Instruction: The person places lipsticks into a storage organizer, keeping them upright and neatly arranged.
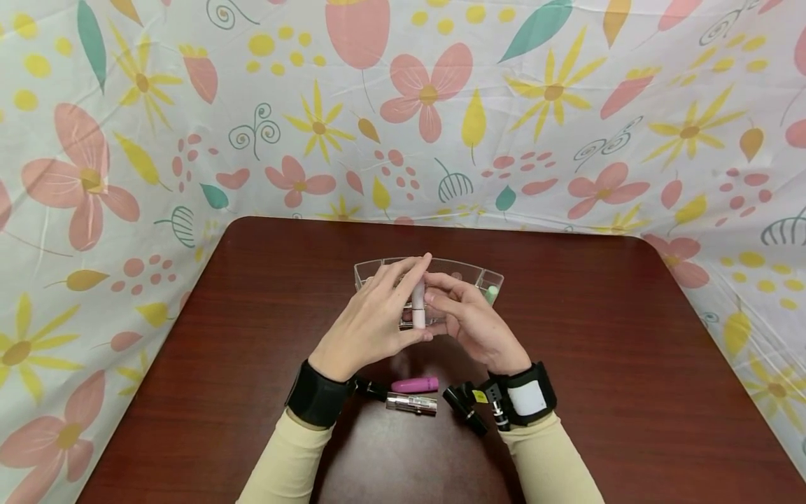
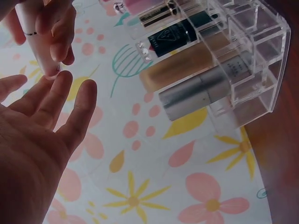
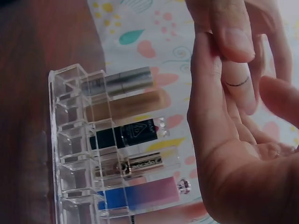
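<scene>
Between my two hands a pale pink-and-white lipstick tube (image 1: 418,308) stands roughly upright, a thin dark ring round its middle. My right hand (image 1: 475,322) pinches it between thumb and fingers. Fingers nearly straight, my left hand (image 1: 371,315) is on the tube's other side; in the left wrist view its fingertips (image 2: 63,81) meet or almost meet the tube's end. Just behind both hands is a clear organizer (image 1: 434,263), partly hidden by them. The right wrist view shows several cosmetics in its slots, among them a blue-and-pink tube (image 3: 140,193) and a black tube (image 3: 126,134).
Nearer the person on the brown table (image 1: 598,336) lie a magenta tube (image 1: 415,385), a silver tube (image 1: 411,404) and a black tube (image 1: 464,409), close to the wrists. At the organizer's right end shows a green item (image 1: 491,294). Flowered cloth (image 1: 428,154) hangs behind the table.
</scene>
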Available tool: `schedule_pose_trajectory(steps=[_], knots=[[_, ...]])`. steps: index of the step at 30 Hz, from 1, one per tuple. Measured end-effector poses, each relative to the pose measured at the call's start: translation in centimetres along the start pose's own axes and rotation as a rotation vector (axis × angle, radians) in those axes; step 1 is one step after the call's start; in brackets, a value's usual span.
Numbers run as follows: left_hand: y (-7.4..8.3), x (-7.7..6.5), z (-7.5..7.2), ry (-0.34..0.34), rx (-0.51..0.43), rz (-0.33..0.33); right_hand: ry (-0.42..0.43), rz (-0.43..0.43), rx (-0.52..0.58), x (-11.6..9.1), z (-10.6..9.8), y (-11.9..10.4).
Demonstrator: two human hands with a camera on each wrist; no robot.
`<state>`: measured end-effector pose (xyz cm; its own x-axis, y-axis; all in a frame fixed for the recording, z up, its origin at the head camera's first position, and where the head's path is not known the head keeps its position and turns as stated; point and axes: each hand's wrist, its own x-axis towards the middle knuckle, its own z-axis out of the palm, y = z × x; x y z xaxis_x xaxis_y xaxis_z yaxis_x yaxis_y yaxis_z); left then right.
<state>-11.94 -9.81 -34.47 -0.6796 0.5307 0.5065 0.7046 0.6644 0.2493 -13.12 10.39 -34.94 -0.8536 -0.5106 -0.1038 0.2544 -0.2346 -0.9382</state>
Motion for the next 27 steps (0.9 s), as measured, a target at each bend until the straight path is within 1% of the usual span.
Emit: schedule_pose_trajectory(steps=[5, 9, 14, 16, 18, 22, 27], knots=[[-0.3, 0.0, 0.2, -0.012, -0.059, 0.003, -0.026, 0.012, 0.021, 0.3, -0.3, 0.2], [-0.4, 0.0, 0.5, -0.022, -0.084, -0.001, -0.042, 0.01, 0.0, 0.6, -0.5, 0.5], [-0.8, -0.2, 0.6, -0.041, -0.107, -0.035, -0.015, 0.026, -0.05, 1.0, -0.5, 1.2], [-1.1, -0.3, 0.6, -0.033, -0.118, -0.045, -0.01, 0.033, -0.068, 1.2, -0.5, 1.6], [-1.3, -0.5, 0.4, -0.019, -0.135, -0.057, -0.023, 0.038, -0.079, 1.4, -0.4, 2.0], [-2.0, -0.6, 0.1, 0.013, -0.167, -0.069, -0.048, 0.044, -0.062, 1.6, -0.1, 2.3], [-2.3, -0.6, 0.2, 0.03, -0.185, -0.081, -0.063, 0.054, -0.028, 1.6, 0.1, 2.4]])
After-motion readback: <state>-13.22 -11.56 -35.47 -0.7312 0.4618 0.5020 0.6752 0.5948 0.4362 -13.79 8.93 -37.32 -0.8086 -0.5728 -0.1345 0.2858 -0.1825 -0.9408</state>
